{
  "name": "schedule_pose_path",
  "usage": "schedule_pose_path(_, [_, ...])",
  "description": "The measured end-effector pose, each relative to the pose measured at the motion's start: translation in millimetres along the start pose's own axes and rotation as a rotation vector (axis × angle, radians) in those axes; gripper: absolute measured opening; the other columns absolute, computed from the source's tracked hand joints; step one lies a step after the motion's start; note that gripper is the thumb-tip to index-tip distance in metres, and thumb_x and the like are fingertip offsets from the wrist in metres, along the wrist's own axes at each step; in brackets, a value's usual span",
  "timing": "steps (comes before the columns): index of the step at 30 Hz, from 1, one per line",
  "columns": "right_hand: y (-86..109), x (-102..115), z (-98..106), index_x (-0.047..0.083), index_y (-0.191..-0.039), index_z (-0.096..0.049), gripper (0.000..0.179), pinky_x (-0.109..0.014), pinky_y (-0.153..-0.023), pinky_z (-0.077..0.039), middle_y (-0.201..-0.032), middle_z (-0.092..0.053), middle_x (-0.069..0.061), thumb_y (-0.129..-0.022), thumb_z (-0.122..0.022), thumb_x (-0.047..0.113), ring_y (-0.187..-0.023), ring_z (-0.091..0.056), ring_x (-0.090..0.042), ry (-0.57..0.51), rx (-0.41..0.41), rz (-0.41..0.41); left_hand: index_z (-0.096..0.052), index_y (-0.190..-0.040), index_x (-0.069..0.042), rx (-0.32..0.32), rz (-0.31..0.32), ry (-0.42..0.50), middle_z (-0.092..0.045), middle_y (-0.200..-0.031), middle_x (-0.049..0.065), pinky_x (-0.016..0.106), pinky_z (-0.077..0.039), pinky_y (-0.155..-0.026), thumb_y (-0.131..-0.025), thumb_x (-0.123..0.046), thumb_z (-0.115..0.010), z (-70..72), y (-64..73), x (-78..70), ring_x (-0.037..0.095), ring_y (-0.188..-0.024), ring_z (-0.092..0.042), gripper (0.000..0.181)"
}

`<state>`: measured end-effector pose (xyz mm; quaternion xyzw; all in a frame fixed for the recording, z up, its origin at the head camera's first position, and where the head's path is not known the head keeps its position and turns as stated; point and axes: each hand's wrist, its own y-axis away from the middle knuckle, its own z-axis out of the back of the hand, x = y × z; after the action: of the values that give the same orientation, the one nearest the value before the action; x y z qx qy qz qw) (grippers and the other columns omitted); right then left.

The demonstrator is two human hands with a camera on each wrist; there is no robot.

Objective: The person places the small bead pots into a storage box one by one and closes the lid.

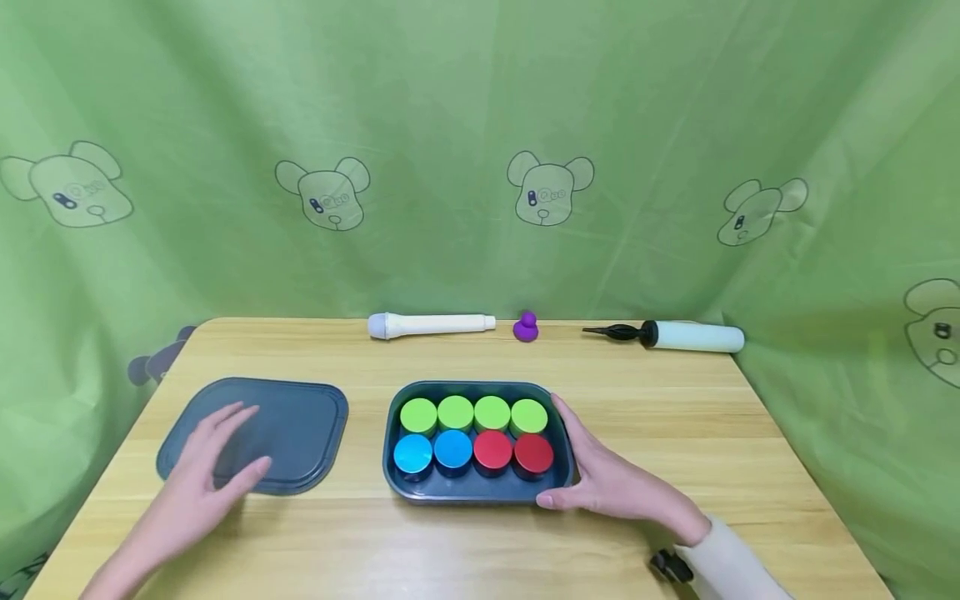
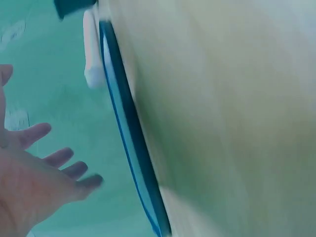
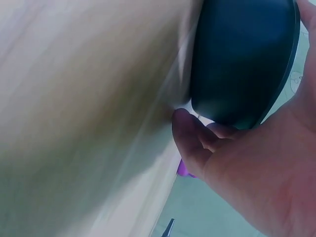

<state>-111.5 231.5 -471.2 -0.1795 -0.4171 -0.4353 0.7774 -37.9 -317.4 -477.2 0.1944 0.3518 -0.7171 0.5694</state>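
Note:
A dark blue-grey rectangular container (image 1: 480, 492) stands on the wooden table with two rows of small round capped jars inside. Several lime-green caps (image 1: 456, 413) fill the far row; two blue caps (image 1: 453, 450) and two red caps (image 1: 492, 452) make up the near row. My right hand (image 1: 611, 479) grips the container's right end, thumb at the near corner and fingers round the far side. In the right wrist view its fingers curl under the container wall (image 3: 242, 59). Above a flat dark lid (image 1: 292, 433) on the left, my left hand (image 1: 197, 487) hovers with fingers spread, holding nothing.
Along the table's back edge lie a white microphone-shaped stick (image 1: 435, 326), a small purple knobbed piece (image 1: 527, 327) and a white hand pump (image 1: 693, 336) with a black nozzle. A green patterned curtain (image 1: 450, 250) hangs behind and at both sides.

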Motion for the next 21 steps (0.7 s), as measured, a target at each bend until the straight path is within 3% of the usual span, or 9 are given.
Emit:
schedule_pose_path(4, [1.9, -0.5, -0.3, 0.024, -0.176, 0.008, 0.135, -0.069, -0.122, -0.028, -0.179, -0.013, -0.015, -0.089, -0.094, 0.036, -0.161, -0.021, -0.044, 0.002, 0.002, -0.018, -0.038, -0.168, -0.004, -0.015, 0.053, -0.009, -0.023, -0.171, 0.035, 0.093, -0.012, -0.106, -0.106, -0.02, -0.074, 19.5, -3.1, 15.0, 0.066, -0.152, -0.019, 0.074])
schedule_pose_path(6, [2.3, -1.5, -1.6, 0.024, -0.176, 0.008, 0.134, -0.069, -0.122, -0.028, -0.18, -0.011, -0.014, -0.089, -0.093, 0.035, -0.162, -0.019, -0.044, -0.004, 0.008, -0.025, -0.037, -0.168, -0.001, -0.031, 0.076, -0.019, -0.027, -0.168, 0.038, 0.091, -0.012, -0.109, -0.108, -0.022, -0.071, 29.6, -4.6, 24.1, 0.067, -0.151, -0.02, 0.072])
schedule_pose_path(9, [1.8, -1.4, -1.5, 0.025, -0.176, 0.009, 0.133, -0.069, -0.122, -0.028, -0.18, -0.01, -0.014, -0.09, -0.093, 0.035, -0.162, -0.017, -0.043, -0.009, 0.014, -0.037, -0.04, -0.163, 0.006, -0.048, 0.145, -0.065, -0.038, -0.157, 0.043, 0.088, -0.029, -0.103, -0.11, -0.027, -0.067, 42.9, -7.9, 37.4, 0.067, -0.139, -0.035, 0.068])
schedule_pose_path(12, [0.9, -1.8, -1.5, 0.027, -0.176, 0.009, 0.132, -0.068, -0.123, -0.028, -0.18, -0.01, -0.012, -0.091, -0.092, 0.035, -0.162, -0.018, -0.042, -0.016, 0.019, -0.038, -0.043, -0.159, 0.011, -0.06, 0.23, -0.103, -0.045, -0.144, 0.044, 0.076, -0.043, -0.089, -0.112, -0.032, -0.064, 55.5, -12.2, 50.3, 0.063, -0.123, -0.045, 0.067])
schedule_pose_path(16, [0.0, -0.3, -4.1, 0.027, -0.176, 0.009, 0.132, -0.067, -0.123, -0.028, -0.181, -0.01, -0.012, -0.091, -0.092, 0.035, -0.162, -0.019, -0.041, -0.019, 0.026, -0.03, -0.043, -0.157, 0.013, -0.054, 0.299, -0.115, -0.046, -0.138, 0.046, 0.065, -0.046, -0.083, -0.113, -0.033, -0.059, 72.2, -17.8, 65.4, 0.062, -0.114, -0.051, 0.065])
schedule_pose_path(21, [3.0, 5.0, -1.6, 0.026, -0.176, 0.008, 0.131, -0.068, -0.123, -0.028, -0.18, -0.01, -0.014, -0.091, -0.092, 0.037, -0.162, -0.018, -0.044, -0.005, 0.018, -0.056, -0.041, -0.155, 0.017, -0.005, 0.328, -0.099, -0.05, -0.134, 0.051, 0.077, -0.045, -0.087, -0.116, -0.031, -0.052, 83.3, -27.9, 80.2, 0.07, -0.116, -0.053, 0.062])
